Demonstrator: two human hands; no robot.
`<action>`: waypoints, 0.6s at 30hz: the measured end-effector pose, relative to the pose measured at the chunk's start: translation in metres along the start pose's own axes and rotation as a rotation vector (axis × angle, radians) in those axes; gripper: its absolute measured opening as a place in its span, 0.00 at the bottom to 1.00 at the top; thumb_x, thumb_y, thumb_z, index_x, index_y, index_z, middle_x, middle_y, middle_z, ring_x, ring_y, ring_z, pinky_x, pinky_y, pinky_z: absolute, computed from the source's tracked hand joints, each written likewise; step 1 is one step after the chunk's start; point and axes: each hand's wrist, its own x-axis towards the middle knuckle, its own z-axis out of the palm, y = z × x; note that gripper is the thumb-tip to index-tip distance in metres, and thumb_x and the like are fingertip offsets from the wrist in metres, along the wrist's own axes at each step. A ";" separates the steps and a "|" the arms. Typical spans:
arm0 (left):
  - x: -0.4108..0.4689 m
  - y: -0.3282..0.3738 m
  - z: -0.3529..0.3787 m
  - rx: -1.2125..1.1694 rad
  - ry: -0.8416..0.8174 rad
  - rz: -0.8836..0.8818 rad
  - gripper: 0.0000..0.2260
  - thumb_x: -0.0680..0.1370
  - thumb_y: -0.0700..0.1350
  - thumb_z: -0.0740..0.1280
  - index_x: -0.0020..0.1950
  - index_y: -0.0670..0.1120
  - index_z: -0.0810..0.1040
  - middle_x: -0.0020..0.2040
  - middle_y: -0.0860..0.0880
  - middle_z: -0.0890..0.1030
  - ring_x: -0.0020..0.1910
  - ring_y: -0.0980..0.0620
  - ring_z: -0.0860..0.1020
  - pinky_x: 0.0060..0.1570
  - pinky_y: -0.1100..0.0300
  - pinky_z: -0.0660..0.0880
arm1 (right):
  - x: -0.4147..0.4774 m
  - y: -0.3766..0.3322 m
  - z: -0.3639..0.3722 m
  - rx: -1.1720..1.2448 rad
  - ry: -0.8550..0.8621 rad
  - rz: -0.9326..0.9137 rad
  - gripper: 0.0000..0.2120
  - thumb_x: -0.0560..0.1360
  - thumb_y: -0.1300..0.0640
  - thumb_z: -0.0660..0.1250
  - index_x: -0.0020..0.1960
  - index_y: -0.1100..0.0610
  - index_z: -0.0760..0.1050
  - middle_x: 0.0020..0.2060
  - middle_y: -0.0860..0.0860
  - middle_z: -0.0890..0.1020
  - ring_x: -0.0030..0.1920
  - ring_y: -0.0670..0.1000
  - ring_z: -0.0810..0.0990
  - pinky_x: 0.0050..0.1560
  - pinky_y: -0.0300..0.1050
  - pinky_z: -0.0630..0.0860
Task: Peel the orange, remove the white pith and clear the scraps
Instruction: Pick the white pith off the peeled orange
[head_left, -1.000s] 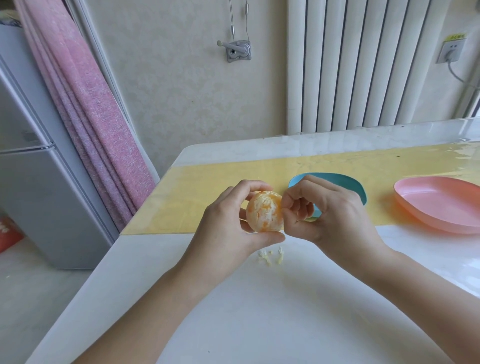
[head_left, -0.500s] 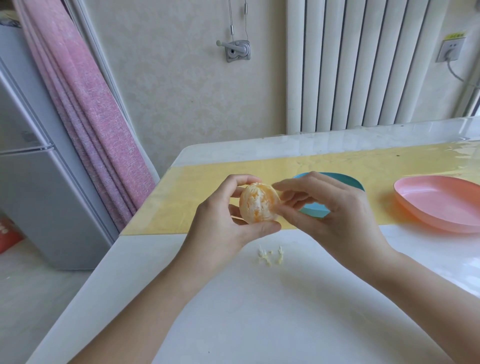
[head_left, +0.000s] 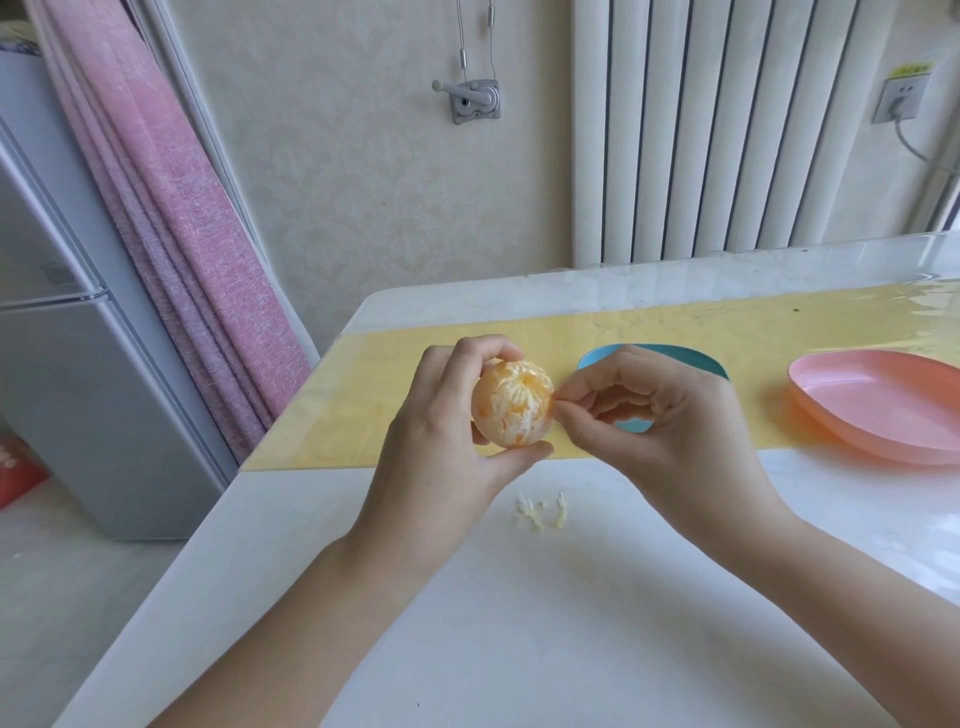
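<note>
A peeled orange (head_left: 511, 404), still streaked with white pith, is held above the table by my left hand (head_left: 441, 441), thumb under it and fingers curled over its top. My right hand (head_left: 660, 421) is at the fruit's right side, thumb and forefinger pinching at the pith on its surface. A few small pale pith scraps (head_left: 540, 512) lie on the white table (head_left: 519, 623) just below the orange.
A blue dish (head_left: 691, 358) sits behind my right hand, mostly hidden. A pink dish (head_left: 878, 400) stands on the yellow mat (head_left: 415, 364) at the right. The table's left edge drops off towards a fridge (head_left: 78, 364) and pink curtain (head_left: 171, 197).
My left hand has turned the orange a little. My right hand's fingers, spread half a second ago, have closed into a pinch at the fruit's right side.
</note>
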 end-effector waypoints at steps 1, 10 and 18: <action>0.000 0.000 0.001 0.016 0.010 0.014 0.30 0.62 0.44 0.82 0.57 0.58 0.72 0.52 0.56 0.72 0.48 0.62 0.75 0.41 0.76 0.71 | -0.001 -0.001 0.002 0.015 0.003 0.025 0.09 0.68 0.67 0.73 0.38 0.54 0.79 0.35 0.49 0.81 0.36 0.49 0.80 0.40 0.41 0.78; -0.004 0.003 0.008 -0.026 0.018 0.014 0.26 0.64 0.50 0.80 0.58 0.53 0.73 0.52 0.55 0.72 0.47 0.60 0.75 0.40 0.72 0.73 | -0.001 -0.003 0.008 -0.101 0.049 0.101 0.08 0.67 0.65 0.70 0.35 0.55 0.75 0.30 0.47 0.78 0.32 0.48 0.77 0.35 0.39 0.75; -0.005 0.004 0.012 -0.040 0.042 -0.021 0.27 0.63 0.52 0.80 0.56 0.56 0.70 0.51 0.55 0.72 0.47 0.60 0.74 0.40 0.72 0.73 | -0.002 -0.006 0.010 -0.004 0.061 0.223 0.07 0.67 0.63 0.68 0.33 0.54 0.74 0.28 0.48 0.79 0.30 0.47 0.76 0.32 0.32 0.70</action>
